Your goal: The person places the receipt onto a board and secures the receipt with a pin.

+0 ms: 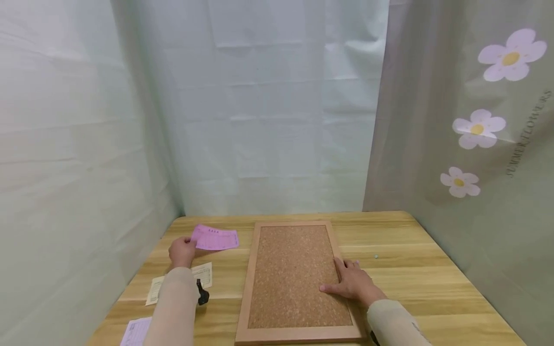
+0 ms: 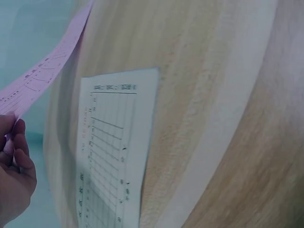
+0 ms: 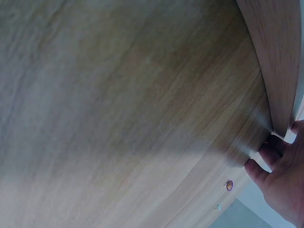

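Note:
My left hand (image 1: 182,252) pinches a pink printed slip (image 1: 215,239) by its left end, over the far left of the table. In the left wrist view the slip (image 2: 35,78) bends away from the thumb and fingertips. Below that arm lies a cream printed slip (image 1: 203,275), partly covered by the sleeve. A cork board (image 1: 298,274) with a wooden frame lies flat in the middle. Across the frame's right side rests my right hand (image 1: 352,282), fingers spread, thumb over the cork. The right wrist view has its fingertips at the table beside the frame (image 3: 278,61).
A pale lilac slip (image 1: 136,331) lies at the near left. Beyond the right hand are a green pin (image 3: 217,207) and a purple pin (image 3: 229,185) on the wooden table (image 1: 415,288). Hanging curtains (image 1: 277,120) enclose the table's back and sides.

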Demonstrator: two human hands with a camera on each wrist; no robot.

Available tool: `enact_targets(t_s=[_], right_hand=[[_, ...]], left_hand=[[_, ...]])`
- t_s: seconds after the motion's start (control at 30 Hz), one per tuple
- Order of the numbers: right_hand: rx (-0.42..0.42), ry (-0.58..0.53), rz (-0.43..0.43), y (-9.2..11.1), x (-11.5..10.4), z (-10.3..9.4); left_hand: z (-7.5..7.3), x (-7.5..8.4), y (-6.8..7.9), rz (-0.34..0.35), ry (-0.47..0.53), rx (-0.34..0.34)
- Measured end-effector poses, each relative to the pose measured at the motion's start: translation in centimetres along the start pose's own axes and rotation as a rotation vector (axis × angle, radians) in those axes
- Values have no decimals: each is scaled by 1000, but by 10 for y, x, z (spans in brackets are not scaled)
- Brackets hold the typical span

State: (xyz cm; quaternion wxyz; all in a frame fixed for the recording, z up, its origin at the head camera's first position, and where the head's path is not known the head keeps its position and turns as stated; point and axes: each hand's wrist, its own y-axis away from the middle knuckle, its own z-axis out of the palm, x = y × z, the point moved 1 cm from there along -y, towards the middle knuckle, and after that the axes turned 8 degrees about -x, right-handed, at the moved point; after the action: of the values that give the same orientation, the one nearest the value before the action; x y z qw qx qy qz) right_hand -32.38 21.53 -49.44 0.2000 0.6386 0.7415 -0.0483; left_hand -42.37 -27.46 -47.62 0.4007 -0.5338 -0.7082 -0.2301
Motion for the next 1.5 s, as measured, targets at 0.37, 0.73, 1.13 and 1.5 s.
enact_targets(t_s=[0.37,0.73,1.13,1.5], right_hand=[[2,-6,0,3,0,3],[-18,-29,13,2,0,4],[-17,-29,1,1,-2,4],[-12,-26,8,2,-2,0]], left_hand=[[-5,9,3,26,99,-19],[-5,34,9,22,192,-1],[2,59,11,52,298,-19],[22,85,22,50,429,-108]])
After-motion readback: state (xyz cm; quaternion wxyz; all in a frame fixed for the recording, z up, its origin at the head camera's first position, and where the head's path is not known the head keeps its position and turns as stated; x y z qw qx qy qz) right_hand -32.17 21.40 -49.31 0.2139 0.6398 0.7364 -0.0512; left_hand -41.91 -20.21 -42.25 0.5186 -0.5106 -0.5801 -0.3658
